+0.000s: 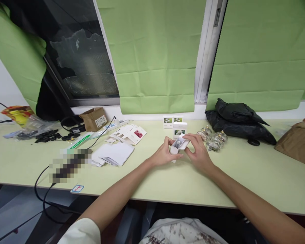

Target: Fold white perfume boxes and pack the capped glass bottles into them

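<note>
Between my hands is a small white carton (175,149), its top flaps raised and something shiny inside that I cannot make out fully. My left hand (165,151) is closed around the carton's left side. On the other side, the fingers of my right hand (198,151) pinch the carton's flap and edge. Just behind stands a white box (180,128) with a flower picture, and two similar boxes (168,122) stand farther back. To the right of my right hand lie several clear, round glass-like pieces (215,140) with gold-coloured parts.
Flat white cartons (117,154) lie left of my hands, with printed ones (132,134) behind. A brown cardboard box (94,119), black cables (48,135) and plastic bags are at the far left. Black bags (239,123) and a brown paper package (298,142) lie on the right.
</note>
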Motion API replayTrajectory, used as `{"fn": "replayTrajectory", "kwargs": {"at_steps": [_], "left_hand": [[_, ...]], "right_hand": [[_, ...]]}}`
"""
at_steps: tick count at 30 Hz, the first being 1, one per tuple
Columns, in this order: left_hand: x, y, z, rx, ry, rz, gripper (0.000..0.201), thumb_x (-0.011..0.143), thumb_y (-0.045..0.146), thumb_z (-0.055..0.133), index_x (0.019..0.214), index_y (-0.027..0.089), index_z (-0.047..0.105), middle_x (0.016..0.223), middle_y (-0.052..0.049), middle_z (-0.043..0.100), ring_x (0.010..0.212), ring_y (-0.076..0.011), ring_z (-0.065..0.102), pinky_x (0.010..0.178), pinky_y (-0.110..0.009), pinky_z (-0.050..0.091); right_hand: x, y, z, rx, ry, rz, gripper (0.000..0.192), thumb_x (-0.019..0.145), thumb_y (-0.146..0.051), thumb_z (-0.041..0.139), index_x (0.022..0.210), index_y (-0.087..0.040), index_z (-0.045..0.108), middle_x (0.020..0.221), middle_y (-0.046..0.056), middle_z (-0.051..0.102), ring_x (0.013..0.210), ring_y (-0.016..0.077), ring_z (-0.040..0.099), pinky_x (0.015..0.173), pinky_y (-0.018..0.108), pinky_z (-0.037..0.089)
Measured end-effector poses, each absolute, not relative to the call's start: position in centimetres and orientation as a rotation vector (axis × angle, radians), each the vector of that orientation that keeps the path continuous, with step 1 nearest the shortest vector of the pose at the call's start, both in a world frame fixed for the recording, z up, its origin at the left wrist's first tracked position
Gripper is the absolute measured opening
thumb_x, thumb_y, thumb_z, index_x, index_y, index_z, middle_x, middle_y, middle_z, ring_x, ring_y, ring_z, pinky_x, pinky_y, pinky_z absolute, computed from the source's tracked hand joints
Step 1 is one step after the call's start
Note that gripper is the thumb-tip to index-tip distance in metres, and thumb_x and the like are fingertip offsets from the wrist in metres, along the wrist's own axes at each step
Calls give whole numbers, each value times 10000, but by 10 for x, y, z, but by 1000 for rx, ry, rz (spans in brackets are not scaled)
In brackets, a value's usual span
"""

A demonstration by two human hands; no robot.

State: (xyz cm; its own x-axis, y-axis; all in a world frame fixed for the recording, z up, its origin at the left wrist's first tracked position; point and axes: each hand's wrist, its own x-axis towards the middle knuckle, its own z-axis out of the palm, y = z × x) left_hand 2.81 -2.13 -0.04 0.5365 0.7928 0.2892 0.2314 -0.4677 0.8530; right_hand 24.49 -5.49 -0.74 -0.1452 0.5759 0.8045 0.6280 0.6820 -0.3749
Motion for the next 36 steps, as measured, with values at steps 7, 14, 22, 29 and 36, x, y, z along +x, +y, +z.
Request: {"fn": "replayTrajectory", "kwargs": {"at_steps": [7,14,22,29,36], "left_hand": [[28,-20,-2,1988,787,871,580,816,523,816,1023,249,349,1256,-48,551,803,-108,498,700,-277,426],[31,-18,-6,2040,847,917,664,770,565,855,1080,259,354,1224,-44,517,920,-153,527,748,-298,457],[30,-17,-9,2106,864,942,737,784,578,845,1241,267,359,1317,-79,497,964,-173,564,773,-325,497],[29,-17,-8,2174,800,977,926,821,536,832,1501,298,252,1349,-107,555,1039,-218,578,844,-372,510],[27,-16,-1,2254,760,1045,745,910,570,720,1506,294,369,1485,-123,482,1169,-263,567,893,-406,530]], "right_hand": [[250,-50,-11,-1000,-1809,-24,438,926,-102,526,1316,-294,582,1305,98,593,1273,313,566,1097,528,465],[249,-50,-11,-1031,-1802,16,521,909,-114,541,1394,-306,554,1341,102,580,1301,326,550,1115,548,461],[249,-51,-11,-1032,-1787,27,532,924,-126,531,1423,-309,540,1388,108,551,1342,318,532,1112,541,482],[248,-51,-11,-1023,-1780,56,535,926,-110,534,1421,-312,538,1391,103,539,1347,305,526,1124,542,486],[250,-50,-12,-1022,-1785,59,517,943,-135,545,1424,-325,540,1385,98,548,1344,308,531,1108,543,502]]}}
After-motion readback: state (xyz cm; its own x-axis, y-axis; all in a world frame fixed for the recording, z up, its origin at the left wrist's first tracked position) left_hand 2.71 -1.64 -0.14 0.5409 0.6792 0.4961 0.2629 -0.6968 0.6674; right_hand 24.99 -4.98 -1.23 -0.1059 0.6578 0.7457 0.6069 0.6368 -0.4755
